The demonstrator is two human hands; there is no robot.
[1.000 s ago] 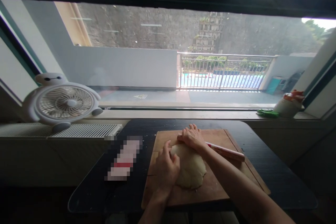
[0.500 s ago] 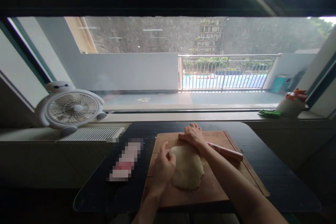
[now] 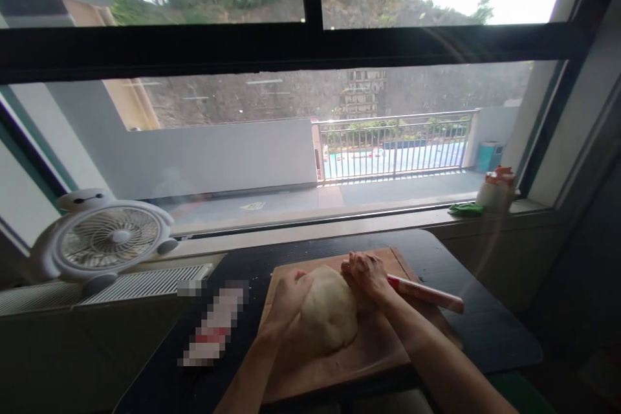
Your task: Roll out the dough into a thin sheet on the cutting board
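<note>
A flattened, pale sheet of dough (image 3: 330, 310) lies on a wooden cutting board (image 3: 373, 352). At its upper left edge is my left hand (image 3: 291, 294), closed on the rim with the fingertips over the dough. My right hand (image 3: 367, 273) is wrapped round a rolling pin (image 3: 429, 294), just beyond the dough's upper right edge. The pin slants down to the right across the board, its far end sticking out past the board's side. My palm and fingers hide the middle of the pin.
The board rests on a dark table (image 3: 417, 242). A pixelated object (image 3: 213, 326) lies left of it. A white fan (image 3: 114, 236) stands at the left by the window, above a radiator (image 3: 150, 281). On the sill sit a white container (image 3: 495, 193) and a green cloth (image 3: 466, 209).
The view has tilted up and turned. My right hand now grasps the rolling pin, which sits further right relative to the dough. My left fingers have closed onto the dough's edge.
</note>
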